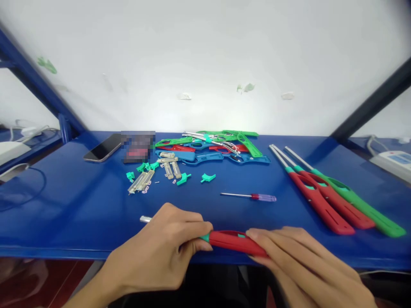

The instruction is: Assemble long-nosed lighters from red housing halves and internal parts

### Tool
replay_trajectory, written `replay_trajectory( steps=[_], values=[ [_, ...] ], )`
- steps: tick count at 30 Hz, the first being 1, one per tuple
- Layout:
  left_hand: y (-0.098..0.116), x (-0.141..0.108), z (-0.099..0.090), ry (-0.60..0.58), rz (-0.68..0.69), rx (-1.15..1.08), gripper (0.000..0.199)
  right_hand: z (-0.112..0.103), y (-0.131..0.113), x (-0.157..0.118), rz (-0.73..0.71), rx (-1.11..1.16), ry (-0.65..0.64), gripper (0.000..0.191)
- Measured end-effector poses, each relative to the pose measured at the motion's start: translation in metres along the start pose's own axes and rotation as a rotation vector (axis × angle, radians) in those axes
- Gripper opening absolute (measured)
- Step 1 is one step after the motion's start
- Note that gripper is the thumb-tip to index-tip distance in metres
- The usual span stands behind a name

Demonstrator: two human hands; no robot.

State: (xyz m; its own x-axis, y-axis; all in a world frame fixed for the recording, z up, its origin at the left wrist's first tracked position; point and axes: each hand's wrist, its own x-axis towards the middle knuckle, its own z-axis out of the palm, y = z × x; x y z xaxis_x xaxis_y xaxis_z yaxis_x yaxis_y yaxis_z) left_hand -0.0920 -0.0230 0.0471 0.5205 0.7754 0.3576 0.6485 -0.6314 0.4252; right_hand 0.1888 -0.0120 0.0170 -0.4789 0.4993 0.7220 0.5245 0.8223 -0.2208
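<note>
A red gas lighter (229, 241) lies sideways between my hands at the table's front edge. My left hand (163, 246) pinches it near the teal collar, and the metal tip of its tube pokes out past the knuckles on the left. Around the handle's right part, the fingers of my right hand (298, 256) are closed, hiding the handle's end. A bit of teal trigger shows in the handle's opening. Beyond the hands lies a screwdriver (263, 197) with a clear purple handle, touched by neither hand.
Three long lighters (324, 201), two red and one green, lie at the right. Handle shells (205, 158) and metal tubes are piled at the back. Clear fuel tanks (141, 181) and teal triggers (208, 177) lie left of centre. A phone (104, 147) rests at the back left.
</note>
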Motion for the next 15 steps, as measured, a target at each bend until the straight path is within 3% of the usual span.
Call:
replay_trajectory(
  steps=[5,10,15],
  values=[
    [0.006,-0.002,-0.009,0.175,0.136,0.185,0.028,-0.003,-0.006,0.004,0.002,0.009,-0.002,0.032],
    [0.001,-0.008,-0.018,0.118,0.190,0.341,0.041,0.016,-0.006,0.002,0.012,0.036,0.030,0.040],
    [-0.001,-0.008,-0.020,0.057,0.205,0.347,0.046,0.031,-0.004,-0.003,0.071,0.173,-0.149,0.041]
  ],
)
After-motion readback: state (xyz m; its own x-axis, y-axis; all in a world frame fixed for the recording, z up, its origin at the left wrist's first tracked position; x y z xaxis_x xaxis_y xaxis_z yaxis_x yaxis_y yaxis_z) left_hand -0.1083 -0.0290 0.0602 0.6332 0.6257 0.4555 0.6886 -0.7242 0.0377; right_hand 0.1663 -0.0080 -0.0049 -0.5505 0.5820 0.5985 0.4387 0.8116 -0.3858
